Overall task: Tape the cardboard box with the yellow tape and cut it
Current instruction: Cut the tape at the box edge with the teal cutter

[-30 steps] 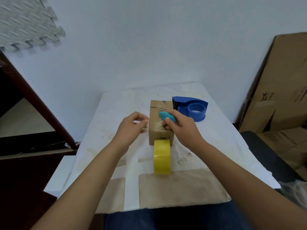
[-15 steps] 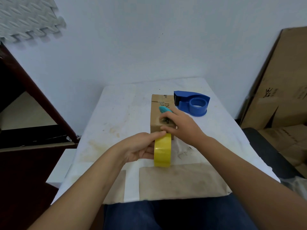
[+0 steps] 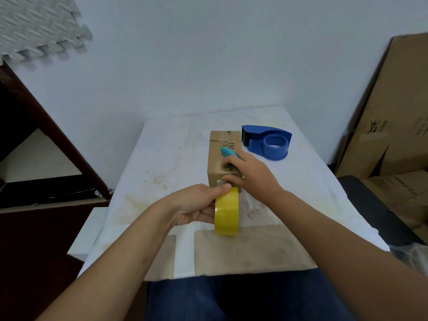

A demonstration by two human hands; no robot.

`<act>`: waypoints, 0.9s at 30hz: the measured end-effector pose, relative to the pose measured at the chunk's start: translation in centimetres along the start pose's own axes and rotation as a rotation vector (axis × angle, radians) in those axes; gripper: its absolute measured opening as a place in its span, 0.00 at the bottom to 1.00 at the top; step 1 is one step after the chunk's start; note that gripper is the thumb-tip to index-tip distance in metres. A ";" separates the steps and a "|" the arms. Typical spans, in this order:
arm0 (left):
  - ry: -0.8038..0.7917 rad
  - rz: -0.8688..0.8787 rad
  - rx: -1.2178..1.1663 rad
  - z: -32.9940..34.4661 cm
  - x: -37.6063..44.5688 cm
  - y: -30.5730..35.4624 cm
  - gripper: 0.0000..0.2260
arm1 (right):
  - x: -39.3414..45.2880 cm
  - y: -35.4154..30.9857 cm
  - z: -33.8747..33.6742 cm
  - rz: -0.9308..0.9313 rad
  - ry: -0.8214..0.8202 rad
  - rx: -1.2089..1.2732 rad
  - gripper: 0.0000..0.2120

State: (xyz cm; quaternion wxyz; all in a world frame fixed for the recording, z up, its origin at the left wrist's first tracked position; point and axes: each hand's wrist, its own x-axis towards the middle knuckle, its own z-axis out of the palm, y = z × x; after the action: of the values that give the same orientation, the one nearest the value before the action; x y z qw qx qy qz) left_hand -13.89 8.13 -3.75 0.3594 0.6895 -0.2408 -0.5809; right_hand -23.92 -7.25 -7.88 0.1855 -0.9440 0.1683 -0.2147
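Observation:
A small brown cardboard box (image 3: 220,149) lies mid-table with its long side running away from me. A yellow tape roll (image 3: 226,212) stands on edge just in front of the box. My left hand (image 3: 196,205) grips the roll from its left side, thumb on top. My right hand (image 3: 249,176) rests on the box's near end and holds a small teal cutter (image 3: 228,152), whose tip points away over the box top. Its fingertips touch the box's front edge right above the roll.
A blue tape dispenser (image 3: 268,141) sits right of the box at the back. The table (image 3: 162,158) has a stained white cover with brown patches near me. Flattened cartons (image 3: 393,135) lean at the right; a dark wooden frame (image 3: 46,126) stands left.
My left hand came down from beside the box and took hold of the yellow roll. My right hand slid toward the box's near end with the cutter.

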 end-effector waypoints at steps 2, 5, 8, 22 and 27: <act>-0.002 -0.005 0.008 0.0 -0.1 0.2 0.24 | 0.0 0.0 0.0 -0.001 -0.003 -0.006 0.16; 0.000 -0.010 0.006 -0.2 -0.1 0.4 0.23 | 0.0 0.0 -0.1 -0.008 0.001 -0.020 0.16; -0.007 -0.035 0.020 -0.2 -0.1 0.3 0.23 | 0.1 0.0 -0.1 -0.015 0.002 -0.039 0.15; 0.094 0.011 -0.192 0.6 0.6 -1.0 0.21 | 0.1 0.2 0.7 -0.003 0.071 -0.029 0.14; 0.018 -0.010 -0.453 1.2 0.7 -0.5 0.15 | 0.0 0.1 0.6 0.004 0.058 -0.035 0.15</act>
State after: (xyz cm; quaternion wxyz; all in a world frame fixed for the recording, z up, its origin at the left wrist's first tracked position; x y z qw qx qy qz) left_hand -14.93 7.71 -4.66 0.5043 0.5975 -0.0976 -0.6157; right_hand -23.63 -7.18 -8.43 0.1644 -0.9402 0.1793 -0.2385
